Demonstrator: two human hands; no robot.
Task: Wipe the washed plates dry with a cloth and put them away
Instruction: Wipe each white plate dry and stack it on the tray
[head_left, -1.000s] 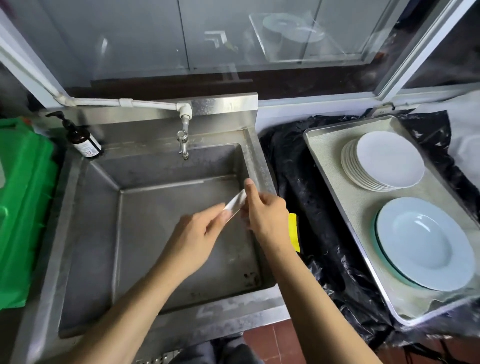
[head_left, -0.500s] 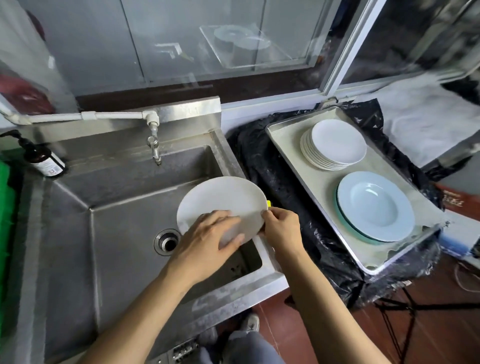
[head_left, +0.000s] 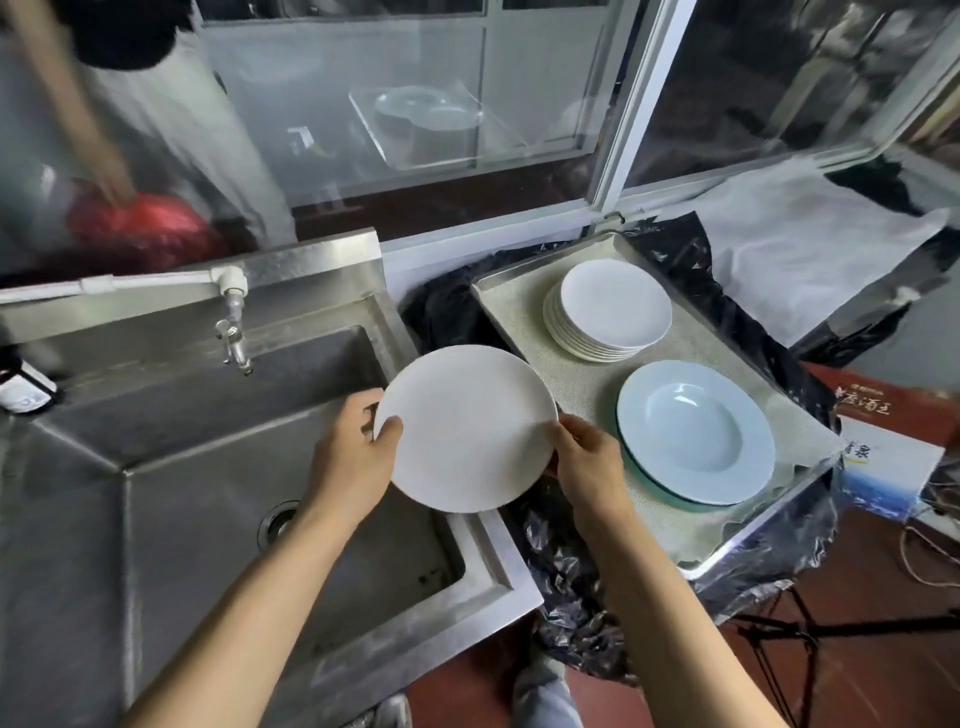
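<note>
Sink (head_left: 156, 519) is brushed steel, dull and scuffed. White plate (head_left: 467, 431) looks matt ceramic, blue plate (head_left: 696, 431) glossy. Crinkly shiny black plastic (head_left: 566, 597) under the metal tray (head_left: 524, 322).

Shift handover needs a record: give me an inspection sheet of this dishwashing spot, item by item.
Surface: stainless steel sink, basin holds only its drain; metal tray lined with a pale mat to its right, on black plastic sheeting.
Job's things: round white plate held above the sink's right rim; stack of white plates and pale blue deep plate on the tray. No cloth seen.
Clutter: dark pump bottle at the sink's left.
Grippers: left hand and right hand grip opposite plate edges.
Cables: thin cable on the floor, far right.
Surroundings: white pipe with tap; glass window behind; another person, blurred, beyond it.
</note>
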